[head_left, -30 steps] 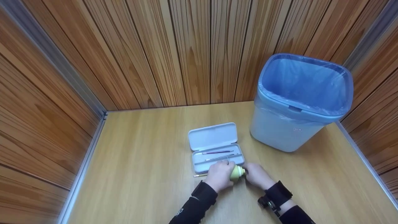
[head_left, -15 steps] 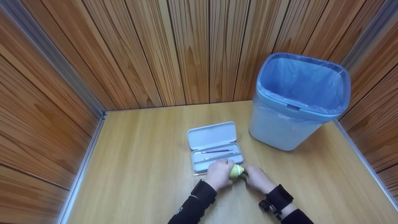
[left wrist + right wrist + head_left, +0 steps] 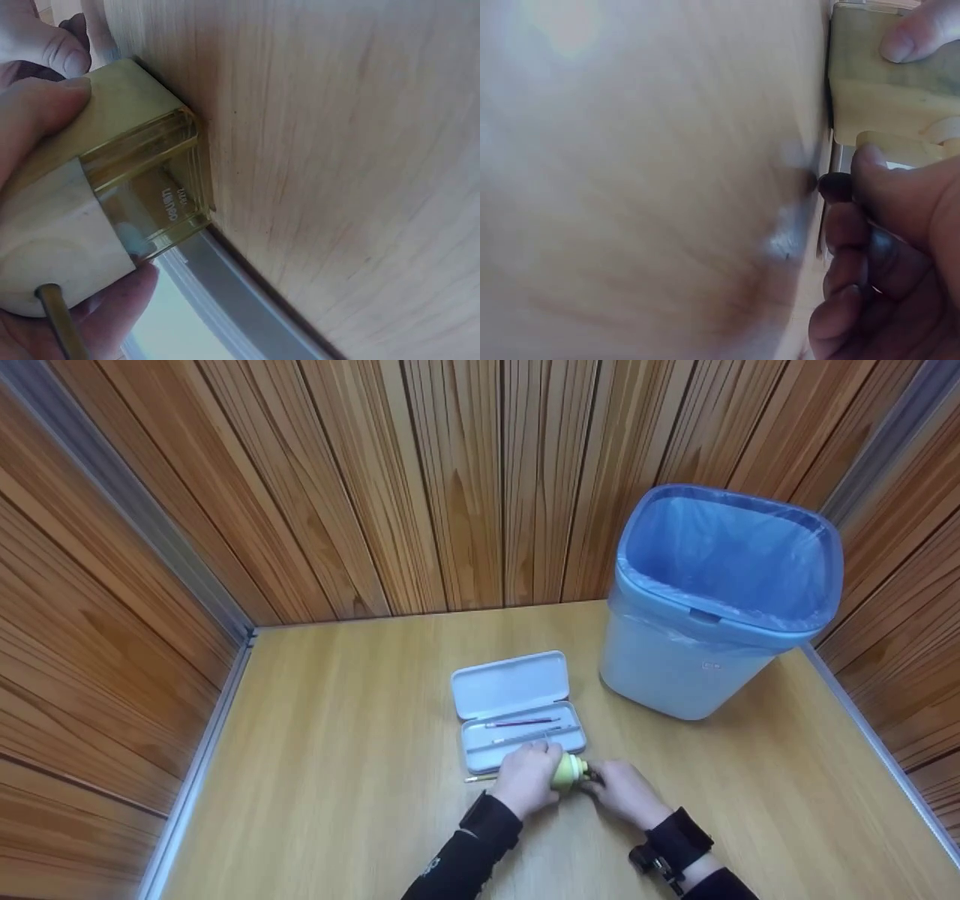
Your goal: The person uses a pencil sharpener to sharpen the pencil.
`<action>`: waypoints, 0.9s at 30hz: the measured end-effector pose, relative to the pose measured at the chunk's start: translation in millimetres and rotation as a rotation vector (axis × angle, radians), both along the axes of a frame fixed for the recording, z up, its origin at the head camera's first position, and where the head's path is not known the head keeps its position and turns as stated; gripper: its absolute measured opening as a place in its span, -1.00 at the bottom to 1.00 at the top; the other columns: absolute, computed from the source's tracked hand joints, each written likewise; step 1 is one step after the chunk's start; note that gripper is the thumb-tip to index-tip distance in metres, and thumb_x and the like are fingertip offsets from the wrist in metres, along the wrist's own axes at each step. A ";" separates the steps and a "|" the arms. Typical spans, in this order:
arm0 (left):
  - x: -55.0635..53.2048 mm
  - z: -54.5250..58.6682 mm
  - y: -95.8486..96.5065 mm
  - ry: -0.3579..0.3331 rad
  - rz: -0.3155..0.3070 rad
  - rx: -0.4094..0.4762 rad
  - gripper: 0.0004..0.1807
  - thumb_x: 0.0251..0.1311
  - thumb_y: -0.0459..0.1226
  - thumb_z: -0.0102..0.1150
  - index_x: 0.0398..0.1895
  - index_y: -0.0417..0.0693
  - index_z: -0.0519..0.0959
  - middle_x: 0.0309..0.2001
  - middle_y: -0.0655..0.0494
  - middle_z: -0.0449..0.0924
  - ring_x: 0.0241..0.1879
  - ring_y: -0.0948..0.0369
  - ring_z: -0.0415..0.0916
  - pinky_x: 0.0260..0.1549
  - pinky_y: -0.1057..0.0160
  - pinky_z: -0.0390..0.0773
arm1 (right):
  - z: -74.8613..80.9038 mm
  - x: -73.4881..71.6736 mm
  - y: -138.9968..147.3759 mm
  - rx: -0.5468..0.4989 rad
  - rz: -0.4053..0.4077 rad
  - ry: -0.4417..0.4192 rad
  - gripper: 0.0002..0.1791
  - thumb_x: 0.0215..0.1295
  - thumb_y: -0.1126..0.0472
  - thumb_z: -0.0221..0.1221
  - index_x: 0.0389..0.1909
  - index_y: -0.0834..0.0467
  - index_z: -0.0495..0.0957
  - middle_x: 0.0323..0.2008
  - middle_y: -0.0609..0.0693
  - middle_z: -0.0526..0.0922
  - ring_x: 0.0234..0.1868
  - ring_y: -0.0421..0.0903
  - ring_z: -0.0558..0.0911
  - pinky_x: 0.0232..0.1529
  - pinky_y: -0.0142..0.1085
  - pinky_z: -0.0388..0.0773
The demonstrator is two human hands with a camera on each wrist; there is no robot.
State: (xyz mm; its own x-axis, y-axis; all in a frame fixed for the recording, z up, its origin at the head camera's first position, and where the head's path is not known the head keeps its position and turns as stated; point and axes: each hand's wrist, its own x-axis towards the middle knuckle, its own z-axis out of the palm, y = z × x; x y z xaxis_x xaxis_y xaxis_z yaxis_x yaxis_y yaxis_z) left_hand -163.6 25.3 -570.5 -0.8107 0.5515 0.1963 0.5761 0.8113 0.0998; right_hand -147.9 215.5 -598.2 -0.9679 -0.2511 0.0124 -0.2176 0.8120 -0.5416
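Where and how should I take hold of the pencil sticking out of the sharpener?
I'd pinch the pencil by its exposed outer end, coming from the person's left: that end projects past the left hand, while the other sits in the sharpener.

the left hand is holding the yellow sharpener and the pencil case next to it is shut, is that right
Not quite: the pencil case is open, as the head view shows. The left hand is indeed holding the yellow sharpener next to it.
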 end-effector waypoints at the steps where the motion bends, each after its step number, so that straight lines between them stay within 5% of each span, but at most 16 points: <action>1: 0.2 0.8 0.0 -0.010 0.004 0.001 -0.38 -0.33 -0.01 0.63 -0.21 0.02 0.48 -0.27 0.14 0.58 -0.34 0.19 0.56 -0.46 0.27 0.56 | 0.2 0.4 0.4 0.006 0.005 0.014 -0.95 0.15 0.25 0.34 -0.40 0.10 0.64 -0.43 -0.02 0.73 -0.37 -0.07 0.69 -0.29 -0.15 0.61; 9: 0.5 7.8 -1.2 -0.001 0.043 -0.023 -0.19 -0.35 0.08 0.62 0.04 0.02 0.49 -0.06 0.05 0.59 -0.20 0.11 0.57 -0.33 0.20 0.61 | 2.2 -0.1 -0.8 0.047 -0.019 0.033 -0.94 0.14 0.25 0.35 -0.37 0.10 0.65 -0.39 -0.02 0.75 -0.32 -0.03 0.71 -0.23 -0.09 0.62; 14: 3.8 19.6 -18.0 -0.007 0.031 0.060 -0.10 -0.24 0.16 0.55 0.22 0.02 0.48 -0.05 0.06 0.61 -0.12 0.10 0.58 -0.15 0.15 0.61 | 7.6 1.2 1.9 0.079 -0.014 0.050 -0.91 0.15 0.25 0.34 -0.32 0.11 0.65 -0.36 0.02 0.75 -0.32 0.00 0.71 -0.24 -0.08 0.62; 22: 13.2 22.9 -79.1 -0.024 0.067 0.162 -0.47 -0.01 -0.03 0.47 0.00 -0.11 0.60 -0.18 0.03 0.59 -0.20 0.11 0.55 -0.17 0.16 0.58 | 40.2 -1.2 -4.9 0.022 0.005 0.365 -0.67 0.11 0.32 0.37 -0.07 0.22 0.63 -0.23 0.16 0.73 -0.19 0.10 0.69 -0.14 -0.04 0.65; 27: 17.7 14.5 -98.2 -0.059 0.056 0.158 -0.70 0.12 -0.17 0.38 -0.14 -0.12 0.63 -0.23 0.02 0.59 -0.27 0.13 0.55 -0.25 0.20 0.58 | 53.9 -5.5 -31.2 0.044 0.184 0.331 -0.28 0.00 0.05 0.45 0.22 0.15 0.48 0.05 0.17 0.65 0.07 0.15 0.61 0.06 0.09 0.58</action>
State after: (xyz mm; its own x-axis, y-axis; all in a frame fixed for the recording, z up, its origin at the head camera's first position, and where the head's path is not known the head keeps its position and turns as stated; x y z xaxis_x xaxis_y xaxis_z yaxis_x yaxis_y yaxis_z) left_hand -145.9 -72.9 -556.0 -0.8518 0.4715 0.2282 0.5201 0.8132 0.2611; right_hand -153.4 184.2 -544.3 -0.8518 -0.4278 0.3025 -0.5196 0.7637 -0.3832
